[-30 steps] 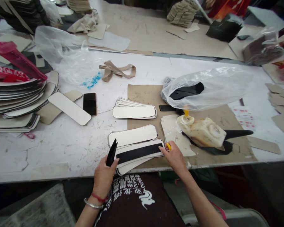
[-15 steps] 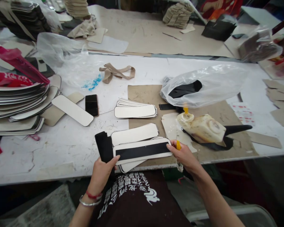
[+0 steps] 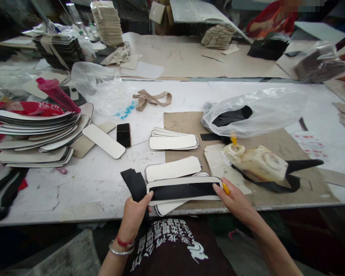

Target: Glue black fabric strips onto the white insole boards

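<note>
A white rounded panel with a black strip [image 3: 184, 190] along its middle is held by its two ends. My left hand [image 3: 136, 212] grips the left end, thumb on top, and also has a bundle of black strips [image 3: 133, 184]. At the right end is my right hand [image 3: 232, 197], its thumb on the strip and a yellow-tipped tool [image 3: 226, 188] tucked in its fingers. Under and behind the held panel lie more white panels [image 3: 174, 168]. Farther back sits another fanned stack of white panels [image 3: 172, 142].
A stained glue container [image 3: 264, 163] and a clear bag with black pieces [image 3: 255, 111] are at the right. A phone [image 3: 123, 135], a loose panel [image 3: 103, 141] and a tall panel pile [image 3: 37, 134] lie left. A beige strap [image 3: 152, 99] is behind.
The view has shifted, so the table things appear farther right and slightly lower. The panel is still held in both hands, now tilted less, with its right end lower relative to its left.
</note>
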Motion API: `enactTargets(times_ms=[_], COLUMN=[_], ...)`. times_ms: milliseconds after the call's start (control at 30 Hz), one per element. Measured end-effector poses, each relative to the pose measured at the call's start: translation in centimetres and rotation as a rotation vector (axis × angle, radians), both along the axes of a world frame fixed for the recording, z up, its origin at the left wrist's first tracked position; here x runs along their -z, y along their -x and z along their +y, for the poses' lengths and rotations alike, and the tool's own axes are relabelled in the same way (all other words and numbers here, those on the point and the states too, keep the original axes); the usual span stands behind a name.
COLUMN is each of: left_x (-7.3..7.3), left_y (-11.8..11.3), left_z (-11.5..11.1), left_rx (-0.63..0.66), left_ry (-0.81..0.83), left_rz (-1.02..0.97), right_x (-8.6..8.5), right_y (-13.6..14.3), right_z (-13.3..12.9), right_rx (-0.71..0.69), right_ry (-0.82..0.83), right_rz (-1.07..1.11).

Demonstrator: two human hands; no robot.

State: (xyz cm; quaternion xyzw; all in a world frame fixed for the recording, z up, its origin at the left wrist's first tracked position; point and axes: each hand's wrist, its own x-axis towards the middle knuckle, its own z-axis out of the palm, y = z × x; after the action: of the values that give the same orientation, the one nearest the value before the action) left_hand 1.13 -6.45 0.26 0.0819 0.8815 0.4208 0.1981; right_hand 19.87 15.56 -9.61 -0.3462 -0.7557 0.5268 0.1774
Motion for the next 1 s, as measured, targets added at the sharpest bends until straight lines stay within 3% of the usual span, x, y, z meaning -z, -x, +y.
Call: enactTargets(times_ms=[267, 467, 567, 667, 767, 1000], left_x=[-0.8, -2.3, -2.5, -2.7, -3.4, -3.5], left_y=[-0.6, -1.0, -1.1, -1.3, -1.5, -0.9], left_z=[-0.1, 0.3, 0.6, 1.1, 1.5, 1.7], left_rx=[0.046, 0.205, 0.203, 0.120, 0.104, 0.163], left_ry=[-0.054, -0.209, -0.171, -0.138, -0.192, -0.296], left_rz=[-0.092, -0.292, -0.268, -0.243, -0.290, -0.449], right_x=[0.0, 0.1, 0.2, 0.2, -0.3, -1.6], right_y=[-1.0, -2.2, -2.5, -2.5, -2.6, -3.1], right_z=[-0.2, -0.3, -0.3, -0.2, 0.0, 0.0], right_rx=[-0.033, -0.045, -0.031, -0.036, -0.032, 0.000], right_ry=[0.195, 0.485, 0.456, 0.403, 0.442, 0.841], right_rz=[0.034, 0.167, 0.176, 0.211, 0.270, 0.513])
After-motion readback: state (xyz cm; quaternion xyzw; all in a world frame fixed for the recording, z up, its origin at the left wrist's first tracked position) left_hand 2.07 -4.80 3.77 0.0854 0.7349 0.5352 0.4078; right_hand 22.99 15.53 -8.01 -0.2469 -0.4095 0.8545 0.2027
